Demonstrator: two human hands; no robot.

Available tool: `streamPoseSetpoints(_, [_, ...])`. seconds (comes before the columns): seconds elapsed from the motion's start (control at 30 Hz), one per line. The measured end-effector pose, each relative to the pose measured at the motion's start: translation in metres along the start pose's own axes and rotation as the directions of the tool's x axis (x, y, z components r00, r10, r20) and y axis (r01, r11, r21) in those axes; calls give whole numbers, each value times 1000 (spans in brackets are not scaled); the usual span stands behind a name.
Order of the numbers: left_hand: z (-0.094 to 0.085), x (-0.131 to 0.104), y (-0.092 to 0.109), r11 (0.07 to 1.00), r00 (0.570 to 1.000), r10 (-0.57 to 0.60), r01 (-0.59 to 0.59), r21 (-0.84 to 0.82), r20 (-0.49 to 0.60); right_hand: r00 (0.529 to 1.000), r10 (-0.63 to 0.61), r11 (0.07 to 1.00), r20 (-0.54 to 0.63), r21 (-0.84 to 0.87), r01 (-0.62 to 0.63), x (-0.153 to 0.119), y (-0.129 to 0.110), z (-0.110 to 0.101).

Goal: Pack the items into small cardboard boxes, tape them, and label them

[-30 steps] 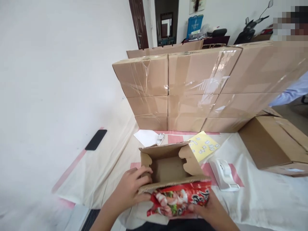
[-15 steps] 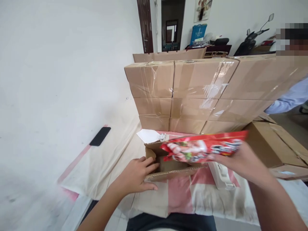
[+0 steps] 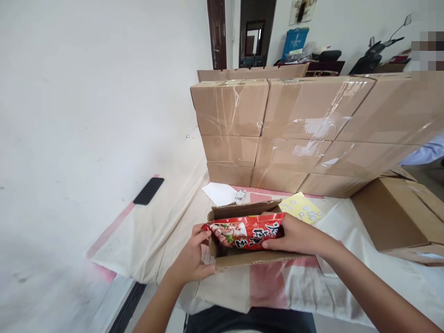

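Observation:
A red printed packet (image 3: 246, 231) lies lengthwise in the mouth of a small open cardboard box (image 3: 256, 262), partly below its rim. My right hand (image 3: 293, 236) grips the packet's right end, thumb on the front face and fingers behind. At the box's left end is my left hand (image 3: 194, 256), its fingertips at the box edge and the packet's left corner, the thumb apart near the lower corner. Whether these fingertips pinch the box or the packet is hard to tell. The bottom of the box is mostly hidden by the packet.
Stacked taped cartons (image 3: 291, 111) stand behind the box. A yellow sticker sheet (image 3: 301, 207), white paper (image 3: 219, 193) and crumpled clear plastic (image 3: 240, 196) lie nearby. A black phone (image 3: 149, 191) is at left, a larger open carton (image 3: 398, 212) at right. A person's sleeve (image 3: 425, 151) shows far right.
The packet has moved left and down from above the box into its opening, with my right hand holding it. The yellow sheet has come into view. The camera view has shifted slightly.

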State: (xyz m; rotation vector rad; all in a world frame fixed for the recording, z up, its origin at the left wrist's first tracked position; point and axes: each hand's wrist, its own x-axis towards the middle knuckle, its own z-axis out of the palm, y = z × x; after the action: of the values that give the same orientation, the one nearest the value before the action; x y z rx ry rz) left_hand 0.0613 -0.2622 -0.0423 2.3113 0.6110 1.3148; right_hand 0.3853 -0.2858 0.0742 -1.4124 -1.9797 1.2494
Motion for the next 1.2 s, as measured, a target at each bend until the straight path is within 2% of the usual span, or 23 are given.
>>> streamPoseSetpoints(0.07, [7, -6, -4, 1000, 997, 19, -18, 21, -80, 1000, 19, 996, 0, -89, -19, 3, -6, 3])
streamPoseSetpoints(0.23, [19, -16, -6, 992, 977, 65, -41, 117, -202, 1000, -12, 939, 8, -344, 14, 9, -12, 11])
streamPoseSetpoints(0.3, [21, -17, -5, 989, 970, 81, -49, 141, -230, 1000, 12, 881, -1, -473, -11, 11, -12, 14])
streamPoseSetpoints(0.43, [20, -19, -3, 985, 971, 72, -33, 167, -230, 999, 40, 702, 1, -712, -28, 12, -7, 17])
streamPoseSetpoints(0.53, [19, -20, -4, 982, 973, 55, -13, 186, -225, 999, 4, 655, 36, -755, 24, 12, -2, 14])
streamPoseSetpoints(0.73, [18, -22, -8, 981, 974, 53, -9, 196, -219, 964, -236, 700, 122, -667, 255, 10, 2, -5])
streamPoseSetpoints(0.87, [17, -23, -12, 983, 976, 11, 29, 183, -218, 931, -365, 795, -26, -529, 297, 4, 13, -18])
streamPoseSetpoints(0.93, [17, -23, -13, 983, 976, -6, 45, 177, -217, 897, -424, 826, -124, -458, 328, -2, 24, -19])
streamPoseSetpoints(1.0, [18, -23, -13, 983, 974, -4, 45, 177, -228, 841, -473, 855, -261, -366, 367, -8, 36, -17])
streamPoseSetpoints(1.07, [18, -21, -12, 981, 971, 11, 36, 190, -239, 760, -463, 886, -456, -236, 399, -13, 49, -10])
streamPoseSetpoints(1.13, [17, -18, -10, 976, 972, 33, 18, 218, -232, 677, -386, 901, -627, -100, 422, -16, 62, 1])
streamPoseSetpoints(1.2, [15, -13, -6, 972, 977, 57, -7, 237, -205, 631, -307, 896, -713, 8, 444, -16, 73, 14])
